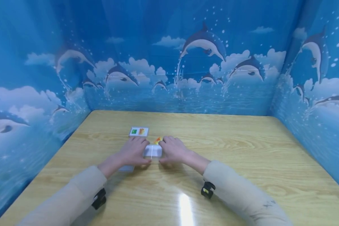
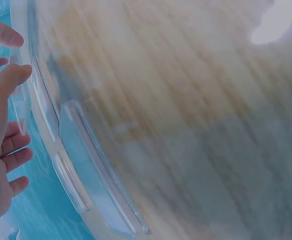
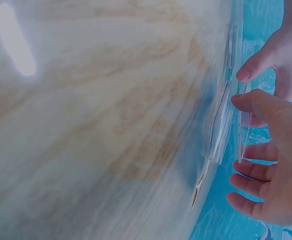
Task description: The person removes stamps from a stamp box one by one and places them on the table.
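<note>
Over the middle of the table, my left hand [image 1: 134, 152] and right hand [image 1: 173, 150] face each other. Both hold a thin, clear plastic panel [image 3: 244, 132] by its ends, thumbs on the near side and fingers on the far side. In the left wrist view the panel [image 2: 19, 107] stands a little above the table. Below it in the head view appears a pale rectangular case [image 1: 153, 151] with a line across its middle. A small orange-and-yellow picture piece [image 1: 158, 140] shows behind the right fingers, partly hidden.
Behind my left hand lies a flat case [image 1: 138, 131] with a green and an orange picture. Another pale case [image 1: 126, 168] is partly covered by the left wrist. The wooden table [image 1: 243, 157] meets blue dolphin-print curtains [image 1: 169, 62] at the back and sides.
</note>
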A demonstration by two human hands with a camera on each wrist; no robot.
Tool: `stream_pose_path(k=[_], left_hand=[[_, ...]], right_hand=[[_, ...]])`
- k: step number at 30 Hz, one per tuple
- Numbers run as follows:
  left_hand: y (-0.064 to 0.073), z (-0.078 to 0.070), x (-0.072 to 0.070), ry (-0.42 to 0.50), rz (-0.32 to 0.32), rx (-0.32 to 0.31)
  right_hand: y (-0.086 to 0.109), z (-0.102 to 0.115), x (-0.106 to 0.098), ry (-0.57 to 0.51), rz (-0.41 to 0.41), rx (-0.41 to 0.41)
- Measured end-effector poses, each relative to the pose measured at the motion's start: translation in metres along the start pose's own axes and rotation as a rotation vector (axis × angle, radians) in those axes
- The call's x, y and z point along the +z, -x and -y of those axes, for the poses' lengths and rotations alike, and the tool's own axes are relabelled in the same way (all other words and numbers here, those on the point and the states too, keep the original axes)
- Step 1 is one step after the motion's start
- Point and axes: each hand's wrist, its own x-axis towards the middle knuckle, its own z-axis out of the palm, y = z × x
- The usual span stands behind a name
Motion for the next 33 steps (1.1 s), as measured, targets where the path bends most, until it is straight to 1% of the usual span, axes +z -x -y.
stream_pose_path(k=[5, 8, 13, 17, 25, 33], left_hand=[[-0.003, 0.003, -0.002, 0.011, 0.029, -0.005], [-0.004, 0.005, -0.003, 0.016, 0.05, -0.017], [-0.009, 0.008, -0.002, 0.017, 0.086, -0.046], [-0.01, 0.01, -0.001, 0.011, 0.112, -0.051], [-0.014, 0.017, 0.005, 0.007, 0.151, -0.069], [-0.014, 0.018, 0.006, 0.034, 0.191, -0.08]], right_hand=[[-0.006, -0.001, 0.001, -0.049, 0.02, 0.02], [-0.009, -0.002, 0.002, -0.061, 0.026, 0.026], [-0.015, -0.004, 0.003, -0.065, 0.054, 0.035], [-0.019, -0.005, 0.005, -0.079, 0.08, 0.038], [-0.024, -0.005, 0.008, -0.084, 0.101, 0.04], [-0.028, -0.006, 0.01, -0.086, 0.124, 0.042]])
